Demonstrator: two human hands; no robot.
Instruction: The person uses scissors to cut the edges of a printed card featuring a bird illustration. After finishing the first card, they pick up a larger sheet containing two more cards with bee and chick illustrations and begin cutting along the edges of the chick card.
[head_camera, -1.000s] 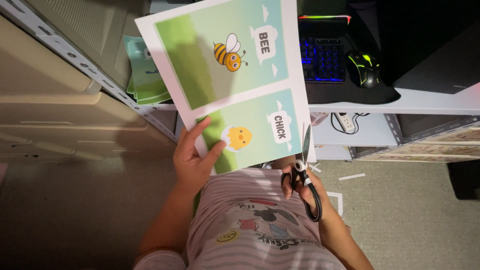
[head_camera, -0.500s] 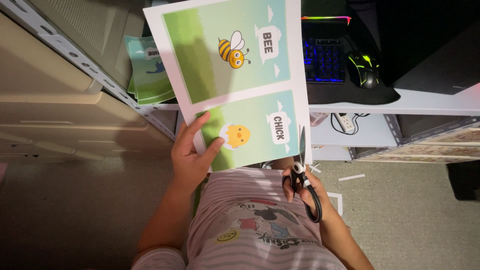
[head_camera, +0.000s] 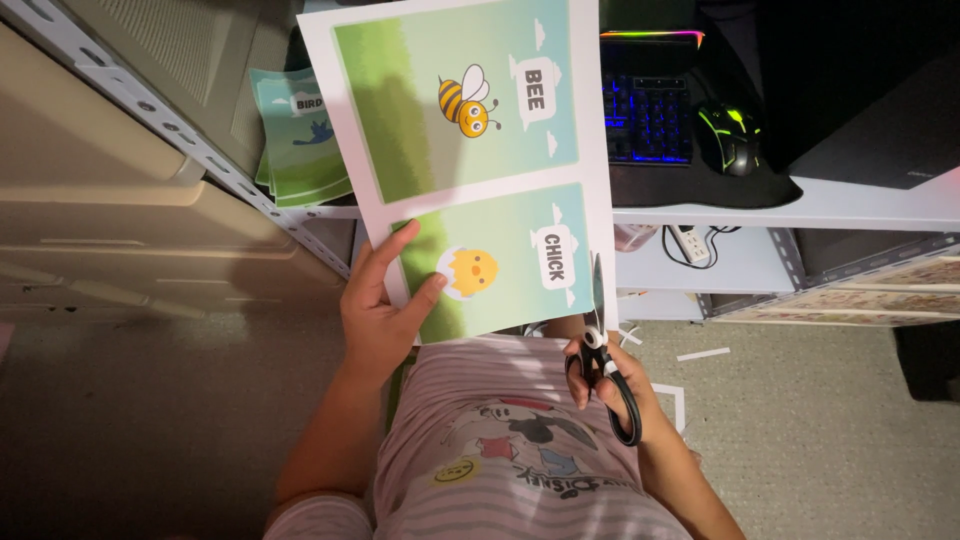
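Your left hand (head_camera: 380, 315) grips the picture sheet (head_camera: 470, 160); your right hand (head_camera: 605, 380) holds scissors (head_camera: 603, 360)
Backlit keyboard (head_camera: 645, 115), mouse (head_camera: 728, 138) and cut cards (head_camera: 300, 135) sit on the shelf behind

a home desk corner: backlit keyboard (head_camera: 647, 118), mouse (head_camera: 728, 140), carpet (head_camera: 820, 440).

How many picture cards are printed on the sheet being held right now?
2 on the sheet: the bee card on the upper half, and the chick card below it, pinched by the left hand. The right hand holds scissors at the lower right edge.
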